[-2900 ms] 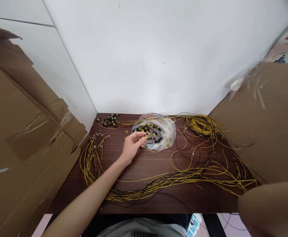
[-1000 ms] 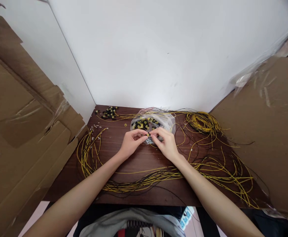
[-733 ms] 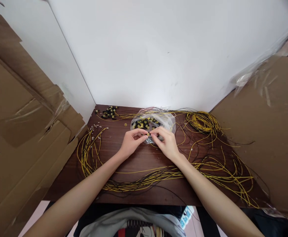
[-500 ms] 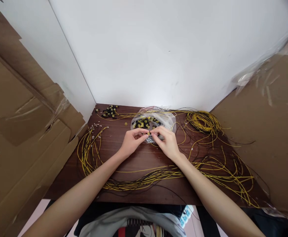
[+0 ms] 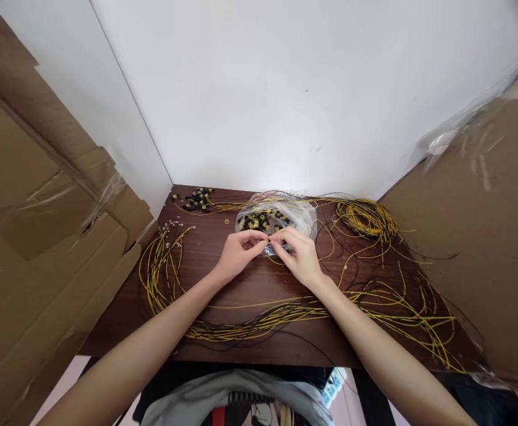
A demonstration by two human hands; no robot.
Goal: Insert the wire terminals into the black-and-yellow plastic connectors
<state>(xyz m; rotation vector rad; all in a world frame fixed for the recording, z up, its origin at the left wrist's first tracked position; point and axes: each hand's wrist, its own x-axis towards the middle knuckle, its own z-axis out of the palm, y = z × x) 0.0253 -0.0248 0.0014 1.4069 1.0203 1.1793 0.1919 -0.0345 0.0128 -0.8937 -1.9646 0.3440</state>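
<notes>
My left hand (image 5: 238,255) pinches a small yellow-and-black part (image 5: 266,240) between thumb and forefinger. Its exact kind is too small to make out. My right hand (image 5: 301,255) meets it fingertip to fingertip, thumb and forefinger pressed together on the same spot; what they grip is mostly hidden. Just beyond both hands lies a clear plastic bag (image 5: 301,216) holding several black-and-yellow pieces (image 5: 256,220). Yellow and black wires run across the table close to the bag.
A coil of yellow-and-black wire (image 5: 365,219) lies at the back right. A long wire bundle (image 5: 250,328) crosses the table (image 5: 250,285) under my forearms. Black-and-yellow parts (image 5: 198,199) sit back left. Cardboard (image 5: 472,236) stands right, more cardboard (image 5: 41,236) left, a white wall (image 5: 285,100) behind.
Both hands stay together in nearly the same place, with only a slight shift of the fingertips at the small part. The things on the table look unchanged.
</notes>
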